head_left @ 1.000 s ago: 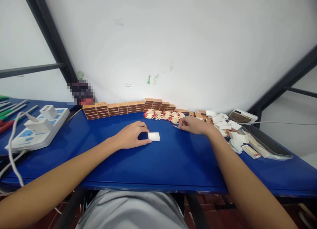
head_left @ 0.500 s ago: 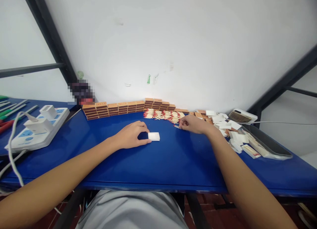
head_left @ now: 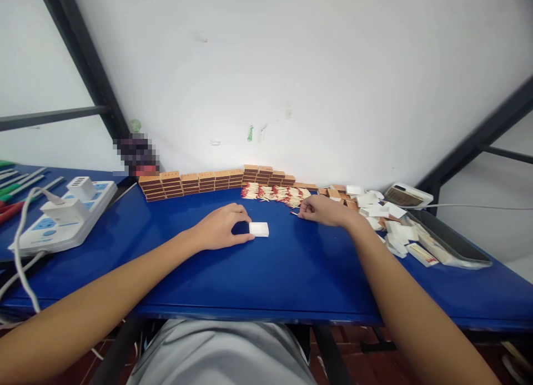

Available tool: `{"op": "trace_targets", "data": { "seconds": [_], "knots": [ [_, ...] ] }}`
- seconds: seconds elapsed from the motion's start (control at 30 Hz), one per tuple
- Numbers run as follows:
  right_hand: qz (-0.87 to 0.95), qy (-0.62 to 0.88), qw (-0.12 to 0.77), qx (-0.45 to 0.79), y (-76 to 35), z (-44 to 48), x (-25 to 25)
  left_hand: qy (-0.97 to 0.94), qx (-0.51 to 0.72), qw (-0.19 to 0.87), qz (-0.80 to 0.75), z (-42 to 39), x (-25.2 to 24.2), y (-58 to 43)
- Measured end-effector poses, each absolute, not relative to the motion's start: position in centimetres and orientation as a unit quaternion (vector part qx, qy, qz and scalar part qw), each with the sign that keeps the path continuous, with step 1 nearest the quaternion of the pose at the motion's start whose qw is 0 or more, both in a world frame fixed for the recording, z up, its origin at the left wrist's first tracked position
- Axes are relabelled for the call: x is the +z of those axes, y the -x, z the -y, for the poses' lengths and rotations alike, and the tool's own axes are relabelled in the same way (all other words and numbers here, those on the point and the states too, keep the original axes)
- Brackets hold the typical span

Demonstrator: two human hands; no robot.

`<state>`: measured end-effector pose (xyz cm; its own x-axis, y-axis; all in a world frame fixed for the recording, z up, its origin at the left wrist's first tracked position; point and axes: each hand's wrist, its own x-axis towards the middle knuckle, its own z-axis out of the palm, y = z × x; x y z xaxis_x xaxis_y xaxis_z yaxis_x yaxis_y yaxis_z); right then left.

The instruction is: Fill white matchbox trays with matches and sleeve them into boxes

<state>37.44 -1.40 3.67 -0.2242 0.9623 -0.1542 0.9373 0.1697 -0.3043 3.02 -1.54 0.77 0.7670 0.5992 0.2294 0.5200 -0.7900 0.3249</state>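
Observation:
Near the middle of the blue table (head_left: 266,279), a small white matchbox tray (head_left: 259,229) lies with its hollow side up. My left hand (head_left: 225,226) grips its left end between thumb and fingers. My right hand (head_left: 318,209) is closed in a pinch at the right end of the match pile, with a red-tipped match (head_left: 294,213) sticking out to the left of its fingertips. Whether more matches are in that pinch is hidden. The loose heap of matches (head_left: 277,193) lies behind the tray, heads red and sticks pale.
Stacked matchboxes (head_left: 200,182) line the wall behind the matches. White trays (head_left: 375,210) and brown sleeves are heaped at the right, beside a dark container (head_left: 453,240) and a phone-like object (head_left: 408,195). A power strip (head_left: 62,218) with cables sits left.
My right hand has shifted slightly, and its fingers have drawn in around the match. My left hand and the white tray have stayed in place.

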Motion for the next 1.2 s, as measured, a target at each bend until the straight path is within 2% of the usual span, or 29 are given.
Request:
{"op": "trace_targets", "data": {
  "seconds": [0.1, 0.27, 0.37, 0.83, 1.07, 1.2],
  "knots": [
    [0.783, 0.598, 0.062, 0.162, -36.2, 1.8, 3.8, -0.932, 0.183, 0.119, -0.289, 1.5, 0.8, -3.1],
    [0.850, 0.491, 0.153, 0.111, -32.0, 3.1, 3.5, -0.929, 0.219, 0.089, -0.284, 1.5, 0.9, -3.3],
    [0.867, 0.459, 0.168, 0.098, -29.8, 4.0, 3.2, -0.928, 0.219, 0.077, -0.291, 1.4, 0.9, -3.3],
    [0.883, 0.467, 0.042, -0.007, -27.1, 5.1, 2.7, -0.931, 0.210, 0.081, -0.287, 1.2, 0.6, -3.3],
    [0.878, 0.445, 0.160, 0.077, -28.5, 4.5, 2.9, -0.930, 0.206, 0.090, -0.291, 1.3, 0.7, -3.2],
    [0.844, 0.497, 0.200, 0.032, -31.7, 3.1, 3.4, -0.927, 0.201, 0.092, -0.302, 1.4, 0.8, -3.2]
  ]
}}
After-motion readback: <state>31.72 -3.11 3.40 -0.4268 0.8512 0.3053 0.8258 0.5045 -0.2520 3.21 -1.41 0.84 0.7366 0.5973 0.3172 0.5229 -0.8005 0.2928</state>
